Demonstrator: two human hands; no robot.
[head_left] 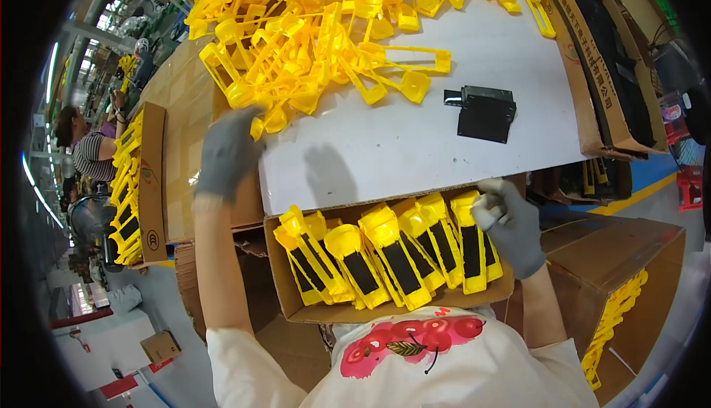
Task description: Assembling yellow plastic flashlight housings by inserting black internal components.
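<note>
Already your near carton (281, 289) holds a row of assembled yellow pieces (392, 252); your right hand (511, 223) grips one, your left hand (226, 152) reaches open-fingered into the large far pile (318, 30).

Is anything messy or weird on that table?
The loose yellow plastic frames lie in a tangled heap on the white table, unlike the neat row in the cardboard box. One lone black part sits apart. Nothing looks broken.

A heap of frames (318, 30) lies on the table (415, 148) behind the box (385, 312), a black part (485, 114) at right.
</note>
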